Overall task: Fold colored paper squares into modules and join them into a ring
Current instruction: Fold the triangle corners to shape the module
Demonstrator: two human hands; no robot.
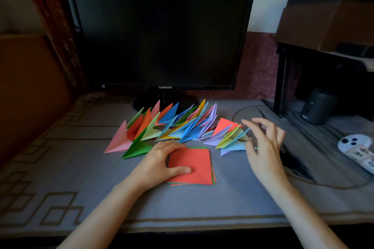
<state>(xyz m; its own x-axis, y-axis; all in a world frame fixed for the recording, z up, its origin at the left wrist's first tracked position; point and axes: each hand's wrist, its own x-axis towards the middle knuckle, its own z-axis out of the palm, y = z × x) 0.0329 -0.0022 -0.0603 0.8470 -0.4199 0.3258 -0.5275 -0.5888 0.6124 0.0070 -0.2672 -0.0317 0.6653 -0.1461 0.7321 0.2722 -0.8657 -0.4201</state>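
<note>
Stack of paper squares (194, 168), red on top with green edges showing beneath, flat on the desk (101, 188) under the left hand (162, 159): thumb laid across it, fingers curled over its far-left corner. Right hand (263, 147) empty, fingers loosely spread, hovering right of the stack beside the fanned row of folded modules (172, 125). Left hand clearly nearer.

A single head-worn camera looks forward and down at the bench (202, 208). It sits close, facing the monitor (157, 36).

Roughly twenty folded modules (178, 127), one paper stack (194, 159)
</note>
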